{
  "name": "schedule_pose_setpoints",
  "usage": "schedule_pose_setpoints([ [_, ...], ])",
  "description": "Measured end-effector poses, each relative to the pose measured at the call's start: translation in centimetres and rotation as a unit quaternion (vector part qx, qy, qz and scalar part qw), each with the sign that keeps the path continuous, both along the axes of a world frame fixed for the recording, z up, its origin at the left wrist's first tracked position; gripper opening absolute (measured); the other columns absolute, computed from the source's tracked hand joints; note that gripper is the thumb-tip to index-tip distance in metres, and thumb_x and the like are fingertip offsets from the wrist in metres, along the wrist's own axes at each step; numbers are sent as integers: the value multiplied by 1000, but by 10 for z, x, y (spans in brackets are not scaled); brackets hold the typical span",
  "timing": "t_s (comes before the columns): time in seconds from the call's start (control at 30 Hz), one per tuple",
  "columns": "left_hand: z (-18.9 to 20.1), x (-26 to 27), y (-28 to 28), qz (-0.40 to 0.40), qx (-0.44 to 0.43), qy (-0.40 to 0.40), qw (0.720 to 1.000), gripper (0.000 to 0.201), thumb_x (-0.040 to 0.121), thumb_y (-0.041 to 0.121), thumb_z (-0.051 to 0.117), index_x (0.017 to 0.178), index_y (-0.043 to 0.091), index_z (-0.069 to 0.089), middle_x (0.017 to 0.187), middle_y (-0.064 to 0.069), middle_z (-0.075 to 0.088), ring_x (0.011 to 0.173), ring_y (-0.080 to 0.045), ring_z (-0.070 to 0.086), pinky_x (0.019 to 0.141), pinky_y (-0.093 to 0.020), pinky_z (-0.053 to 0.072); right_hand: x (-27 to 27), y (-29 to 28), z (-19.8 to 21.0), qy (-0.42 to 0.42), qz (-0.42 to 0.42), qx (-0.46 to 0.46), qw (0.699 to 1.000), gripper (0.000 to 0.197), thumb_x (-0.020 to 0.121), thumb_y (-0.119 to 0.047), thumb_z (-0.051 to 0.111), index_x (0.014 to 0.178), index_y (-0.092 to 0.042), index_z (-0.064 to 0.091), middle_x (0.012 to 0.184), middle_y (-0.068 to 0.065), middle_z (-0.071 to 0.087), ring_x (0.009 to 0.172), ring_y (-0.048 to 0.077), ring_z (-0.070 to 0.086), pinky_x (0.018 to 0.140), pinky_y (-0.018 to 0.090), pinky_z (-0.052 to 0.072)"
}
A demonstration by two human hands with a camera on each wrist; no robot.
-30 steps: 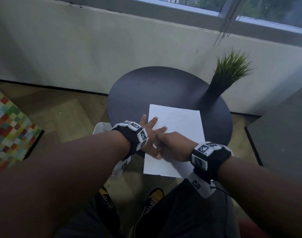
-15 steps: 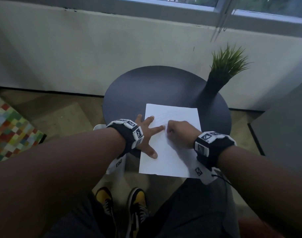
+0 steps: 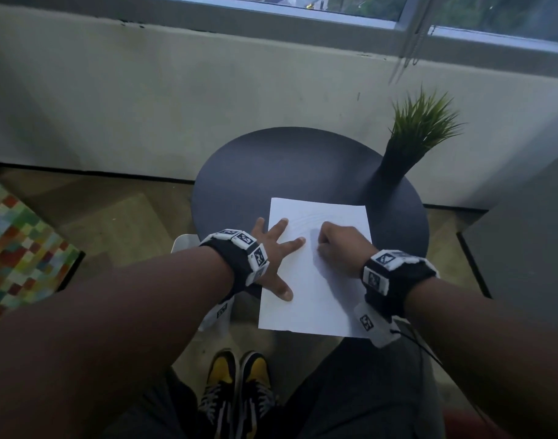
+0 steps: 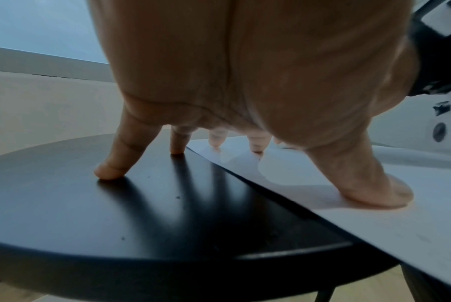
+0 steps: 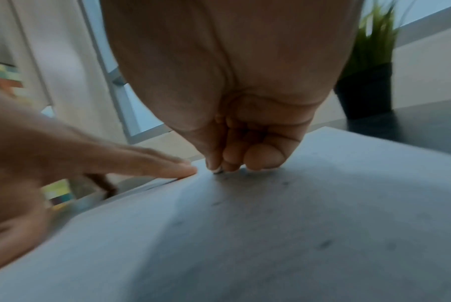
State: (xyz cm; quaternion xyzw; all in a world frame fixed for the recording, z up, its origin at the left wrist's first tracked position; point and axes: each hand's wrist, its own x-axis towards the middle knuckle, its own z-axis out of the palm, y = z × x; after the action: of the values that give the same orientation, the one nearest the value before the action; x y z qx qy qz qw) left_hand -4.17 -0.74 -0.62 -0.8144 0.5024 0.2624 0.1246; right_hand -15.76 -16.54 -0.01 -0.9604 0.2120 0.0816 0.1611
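While the white paper [image 3: 315, 280] lies on the round dark table [image 3: 271, 172], the left hand [image 3: 271, 252] presses its side with spread fingers. The right hand [image 3: 344, 245] sits on it, curled tight; I cannot tell if it pinches anything. A plant [image 3: 421, 125] stands behind.

- round dark bench [image 3: 287, 172] stands close to a pale wall [image 3: 144, 106]
- grassy green plant [image 3: 425, 122] in a tall dark pot [image 3: 395, 167], upright on the far right part of the bench
- window [image 3: 366, 7] runs along the top of the wall; blind cords [image 3: 409, 49] hang down in front of it above the plant
- wood-look floor [image 3: 112, 223]
- multicolour checkered block [image 3: 17, 248] at far left on the floor
- white object [image 3: 184, 245] just beside the bench's left edge, mostly hidden
- grey block [image 3: 524, 248] at right
- yellow-and-black sneakers [image 3: 236, 384], side by side on the floor below the bench's near edge
- dark trousers [image 3: 350, 391]
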Motion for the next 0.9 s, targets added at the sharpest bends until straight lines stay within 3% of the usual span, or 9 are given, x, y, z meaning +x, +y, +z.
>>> schedule_pose_setpoints([
  [0.13,0,2,4,-8,2,10,1000,122,67,82,70,155,52,-8,168,3,-22,151,-46,-17,113,-69,24,-13,41,1,53,174,44,982,8,89,-14,55,95,-20,57,92,3,69,81,21,62,71,30,50],
  [0.33,4,2,5,-4,9,19,1000,120,68,84,67,155,53,-9,168,6,-22,153,-39,-17,115,-72,15,-8,-20,3,32,-22,63,997,3,89,-19,55,89,-21,57,94,0,65,90,22,58,81,37,51],
  [0.5,-2,25,22,40,-49,-15,998,121,68,88,61,160,39,-2,170,6,-10,155,-27,-5,114,-73,14,-14,-21,3,55,11,69,996,2,92,-22,57,92,-24,56,93,-1,66,84,19,59,72,31,48],
  [0.6,-13,23,26,44,-43,-15,998,129,63,93,58,160,36,-5,169,9,-17,155,-31,-12,111,-78,10,-14,-22,4,63,10,63,996,3,92,-26,56,96,-25,55,96,-3,65,86,19,59,73,31,47],
  [0.77,-11,9,17,48,-37,6,998,134,60,97,55,160,34,-8,168,12,-19,153,-41,-16,109,-81,6,-2,2,4,-15,-31,66,997,8,90,-22,49,92,-21,56,90,-3,65,83,20,60,74,33,51],
  [0.9,-14,7,18,48,-38,3,998,138,56,97,58,160,34,-7,168,14,-19,153,-42,-14,107,-82,11,-2,37,3,37,129,39,990,5,91,-25,53,89,-19,53,86,-1,64,77,22,56,71,33,47],
])
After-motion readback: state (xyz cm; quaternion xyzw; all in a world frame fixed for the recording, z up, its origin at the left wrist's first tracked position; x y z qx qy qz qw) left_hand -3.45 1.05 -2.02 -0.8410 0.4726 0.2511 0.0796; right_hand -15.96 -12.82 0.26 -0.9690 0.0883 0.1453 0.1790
